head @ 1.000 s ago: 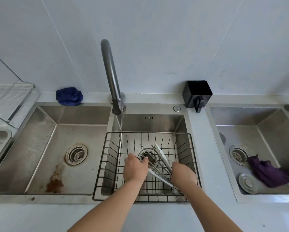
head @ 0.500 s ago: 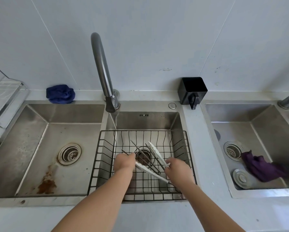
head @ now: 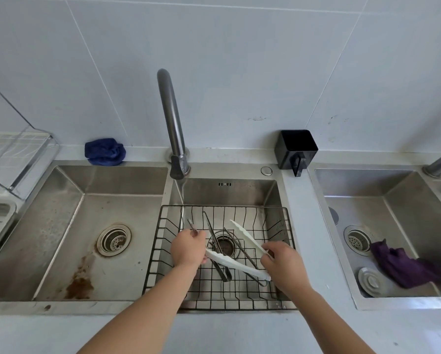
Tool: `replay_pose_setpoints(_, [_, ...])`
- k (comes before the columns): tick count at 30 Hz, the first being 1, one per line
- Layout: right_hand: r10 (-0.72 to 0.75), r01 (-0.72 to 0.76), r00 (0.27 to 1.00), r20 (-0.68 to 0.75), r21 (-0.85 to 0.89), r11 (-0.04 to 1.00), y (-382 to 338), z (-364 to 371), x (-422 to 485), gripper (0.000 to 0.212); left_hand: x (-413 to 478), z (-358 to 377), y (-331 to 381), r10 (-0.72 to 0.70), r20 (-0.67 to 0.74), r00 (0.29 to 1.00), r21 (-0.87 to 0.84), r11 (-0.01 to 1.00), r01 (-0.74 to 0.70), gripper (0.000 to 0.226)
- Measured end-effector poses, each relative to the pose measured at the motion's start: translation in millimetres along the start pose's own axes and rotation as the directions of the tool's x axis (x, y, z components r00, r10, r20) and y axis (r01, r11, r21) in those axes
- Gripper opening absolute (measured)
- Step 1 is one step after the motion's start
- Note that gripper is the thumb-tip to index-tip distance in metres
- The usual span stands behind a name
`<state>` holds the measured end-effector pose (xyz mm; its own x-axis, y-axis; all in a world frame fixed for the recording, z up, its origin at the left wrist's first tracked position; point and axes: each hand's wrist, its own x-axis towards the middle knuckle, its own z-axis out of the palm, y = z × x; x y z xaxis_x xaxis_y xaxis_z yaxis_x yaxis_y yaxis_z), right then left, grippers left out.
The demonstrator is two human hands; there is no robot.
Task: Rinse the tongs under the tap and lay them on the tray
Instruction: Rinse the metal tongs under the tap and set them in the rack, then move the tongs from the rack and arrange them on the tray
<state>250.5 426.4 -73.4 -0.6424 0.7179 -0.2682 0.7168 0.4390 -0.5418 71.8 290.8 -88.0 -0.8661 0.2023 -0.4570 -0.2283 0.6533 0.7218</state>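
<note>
Spread wider, white tongs point(head: 240, 267) bridge left hand point(head: 187, 249) and right hand point(head: 284, 265), each grip pinching one arm.

White plastic tongs point(head: 237, 261), black wire basket point(head: 280, 251), brushed steel sink point(head: 240, 192), rust-stained

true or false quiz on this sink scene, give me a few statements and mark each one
1. Water is running from the tap. True.
2. The white tongs lie on a tray. False: the left hand and the right hand both hold them over the wire basket.
3. A purple cloth lies in the right sink. True.
4. The black cup stands in the left sink. False: it stands on the ledge behind the sinks, right of the tap.
5. A blue cloth sits on the ledge left of the tap. True.
</note>
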Motion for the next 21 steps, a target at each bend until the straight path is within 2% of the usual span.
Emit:
replay_pose_setpoints(4, [-0.010, 0.012, 0.999, -0.049, 0.046, 0.999, -3.5, -5.3, -7.4, 0.018, -4.1, -4.7, 6.3, 0.039, 0.054, 0.998, 0.063, 0.997, -0.042, 0.029])
replay_pose_setpoints(8, [-0.004, 0.010, 0.997, -0.074, 0.079, 0.997, -5.2, -11.9, -9.3, 0.020, -7.9, -10.2, 15.7, -0.011, 0.103, 0.995, -0.020, 1.000, 0.013, 0.028])
replay_pose_setpoints(12, [-0.011, 0.020, 0.997, -0.070, 0.128, 0.992, -23.7, -14.6, -5.7, 0.021, -8.7, -27.7, 16.1, -0.052, 0.068, 0.996, -0.134, 0.989, 0.060, 0.025])
replay_pose_setpoints(16, [-0.093, 0.100, 0.995, -0.047, 0.155, 0.983, -53.1, -11.5, 3.0, 0.017, -3.2, -57.6, 14.2, -0.105, -0.002, 0.995, -0.232, 0.967, 0.101, 0.027])
replay_pose_setpoints(21, [-0.190, 0.191, 0.982, -0.019, 0.141, 0.972, -88.7, -6.3, 13.4, 0.015, -0.4, -91.9, 13.3, -0.114, -0.086, 0.990, -0.278, 0.957, 0.086, 0.024])
